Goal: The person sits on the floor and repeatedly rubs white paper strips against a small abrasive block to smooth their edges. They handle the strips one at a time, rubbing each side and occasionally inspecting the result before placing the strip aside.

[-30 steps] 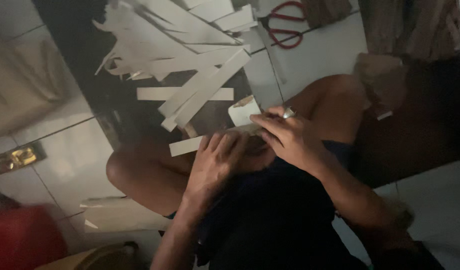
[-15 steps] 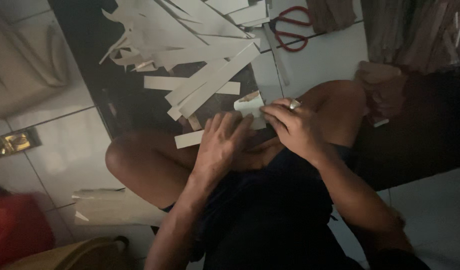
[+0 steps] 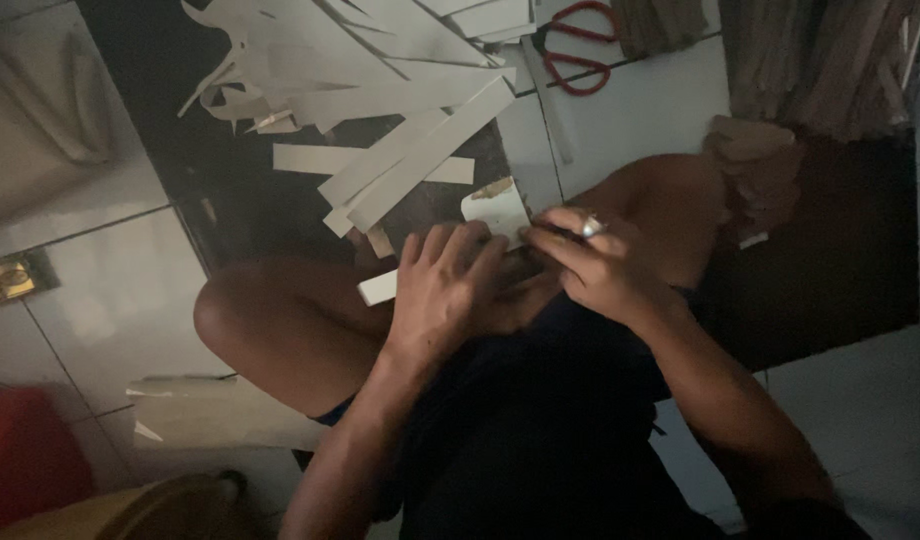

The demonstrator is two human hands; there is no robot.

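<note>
We sat on pale floor tiles [image 3: 110, 300] in dim light, our left hand [image 3: 445, 290] and right hand [image 3: 600, 265] both pinching a white card piece [image 3: 495, 212] over our knees, paper strips [image 3: 400, 150] on a dark mat [image 3: 170, 90] far left, red scissors [image 3: 575, 45] beyond.

Pale paper strip [image 3: 495, 215], seemingly folded, on lap

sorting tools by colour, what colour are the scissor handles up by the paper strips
Red. The scissors lie on the white floor tile near the strips, clearest in the head view.
</note>
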